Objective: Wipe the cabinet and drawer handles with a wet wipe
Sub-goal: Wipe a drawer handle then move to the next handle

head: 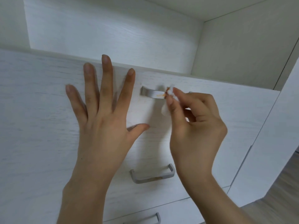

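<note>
Left hand (103, 113) flat against the white top drawer front (40, 110), fingers straight and fanned wide, thumb angled out to the right, grip spread and holding nothing; forearm rising from the bottom edge of the view. Right hand (194, 126) just to the right of it, wrist bent, fingers curled, grip pinching a small crumpled white wet wipe (168, 101) between thumb and fingertips. Wipe pressed to the right end of the top drawer handle (152, 94), a silver metal bar, with an orange-brown smear on the bar just left of the wipe and a trace of the same colour on the wipe itself. Lower on the same unit, a second drawer handle (152, 175), silver as well, marked with a brownish stain near its middle, untouched by either hand. Below that, at the bottom edge, part of a third handle (145, 219). Above the drawers, an open white shelf recess (113, 29). At far right, a strip of wooden floor (284, 183).
</note>
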`<state>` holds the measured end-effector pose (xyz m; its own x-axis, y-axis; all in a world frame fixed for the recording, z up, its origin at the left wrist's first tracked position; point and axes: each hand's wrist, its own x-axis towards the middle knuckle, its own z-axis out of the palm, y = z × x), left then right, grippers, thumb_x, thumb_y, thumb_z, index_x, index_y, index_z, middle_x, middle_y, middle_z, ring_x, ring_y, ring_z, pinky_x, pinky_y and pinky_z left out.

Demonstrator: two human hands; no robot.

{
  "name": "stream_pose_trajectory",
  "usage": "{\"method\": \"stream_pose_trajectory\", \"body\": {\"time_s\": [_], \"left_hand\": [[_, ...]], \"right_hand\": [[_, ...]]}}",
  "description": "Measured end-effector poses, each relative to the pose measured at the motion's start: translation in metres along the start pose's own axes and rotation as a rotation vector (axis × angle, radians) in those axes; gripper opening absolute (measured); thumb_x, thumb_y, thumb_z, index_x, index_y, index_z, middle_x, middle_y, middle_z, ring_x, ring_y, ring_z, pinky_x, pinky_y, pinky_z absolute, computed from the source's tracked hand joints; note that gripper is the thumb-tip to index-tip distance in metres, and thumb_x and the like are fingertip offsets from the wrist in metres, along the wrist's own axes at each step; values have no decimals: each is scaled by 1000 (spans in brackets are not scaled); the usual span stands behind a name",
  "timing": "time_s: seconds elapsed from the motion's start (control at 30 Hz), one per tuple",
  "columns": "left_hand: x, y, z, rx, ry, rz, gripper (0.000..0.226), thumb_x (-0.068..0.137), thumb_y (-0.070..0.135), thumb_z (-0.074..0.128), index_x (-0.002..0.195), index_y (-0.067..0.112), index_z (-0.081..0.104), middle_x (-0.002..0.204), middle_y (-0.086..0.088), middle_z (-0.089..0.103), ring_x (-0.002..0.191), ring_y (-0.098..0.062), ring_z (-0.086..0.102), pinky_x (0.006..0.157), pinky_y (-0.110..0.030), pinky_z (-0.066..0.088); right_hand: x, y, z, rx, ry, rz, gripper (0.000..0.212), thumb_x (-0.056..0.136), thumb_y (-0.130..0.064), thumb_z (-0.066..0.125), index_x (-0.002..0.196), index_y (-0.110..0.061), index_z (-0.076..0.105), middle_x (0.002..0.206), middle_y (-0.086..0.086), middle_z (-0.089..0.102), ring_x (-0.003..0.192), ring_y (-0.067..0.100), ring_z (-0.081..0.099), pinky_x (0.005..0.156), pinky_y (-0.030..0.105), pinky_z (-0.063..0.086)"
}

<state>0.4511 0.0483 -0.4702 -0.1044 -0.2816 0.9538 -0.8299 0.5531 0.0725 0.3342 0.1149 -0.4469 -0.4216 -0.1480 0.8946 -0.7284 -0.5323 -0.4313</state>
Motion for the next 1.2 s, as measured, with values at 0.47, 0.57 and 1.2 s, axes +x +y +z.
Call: {"method": "stream_pose_trajectory", "body": {"time_s": [0.47, 0.57, 1.2], "left_hand": [[1, 1, -1, -18, -23, -9, 107, 62, 57, 69, 150, 17, 23, 155, -23, 9, 140, -42, 0, 108, -59, -8], [1, 1, -1, -25, -20, -18, 108, 61, 56, 72, 150, 17, 24, 155, -22, 9, 140, -42, 0, 108, -59, -7], [-1, 0, -2, -14, -14, -12, 106, 62, 56, 73, 149, 17, 26, 155, -21, 10, 141, -40, 2, 110, -55, -9]], "right_hand": [[1, -1, -1, 37, 16, 71, 11, 85, -16, 68, 95, -17, 73, 83, -5, 59, 73, -3, 57, 68, 10, 46], [-3, -4, 4, -43, -37, -49, 12, 85, -12, 68, 96, -14, 73, 81, -5, 57, 73, -2, 55, 66, 5, 43], [-2, -9, 7, 27, -28, 35, 10, 85, -16, 69, 94, -17, 73, 81, -6, 59, 71, -1, 58, 67, 7, 43]]}}
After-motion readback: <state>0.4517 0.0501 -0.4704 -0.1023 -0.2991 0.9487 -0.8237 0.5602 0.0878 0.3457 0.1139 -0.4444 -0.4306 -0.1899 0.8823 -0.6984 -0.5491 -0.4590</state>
